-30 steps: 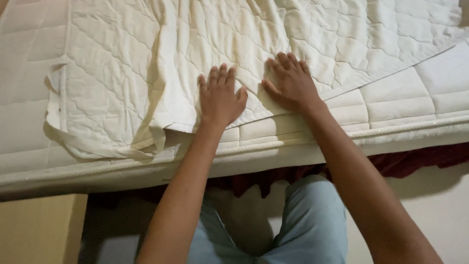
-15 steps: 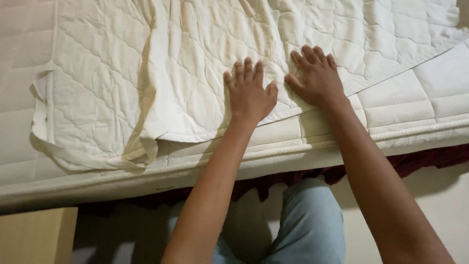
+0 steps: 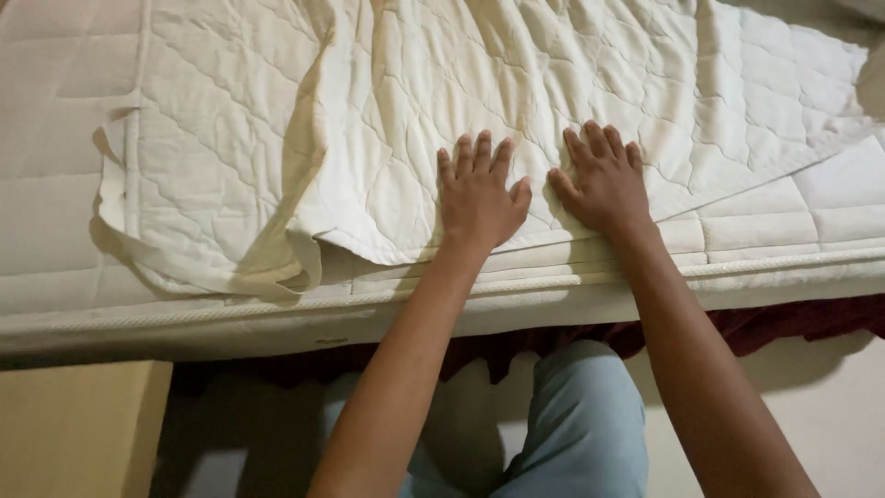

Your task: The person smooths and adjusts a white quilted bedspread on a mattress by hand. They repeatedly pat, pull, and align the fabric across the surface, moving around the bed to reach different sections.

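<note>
Both hands lie flat, palms down, on a cream quilted mattress pad (image 3: 516,101) spread over a white mattress (image 3: 784,207). The left hand (image 3: 479,198) rests near the pad's front edge, fingers spread and pointing away from the person, thumb out to the right. The right hand (image 3: 604,180) lies just beside it, fingers likewise spread; the two thumbs are close but apart. Neither hand pinches or clasps anything — the grip of each is open and pressed flat on the fabric.

The pad covers most of the mattress top in view. Its front edge runs under both wrists and slants up toward the far right, leaving a bare wedge of mattress at the right. To the left of the left hand the pad is folded back on itself: a raised crease runs from the upper middle down to the front edge, and the doubled corner (image 3: 198,235) lies rumpled near the mattress edge — a narrow strap or band shows along its left side. Bare mattress lies to the left of that corner.

Below the mattress edge a dark red cloth (image 3: 784,323) hangs in shadow. The person's legs in light blue trousers (image 3: 581,424) show between the forearms. A pale wooden surface (image 3: 78,429) sits at the lower left, and light floor (image 3: 830,397) at the lower right.
</note>
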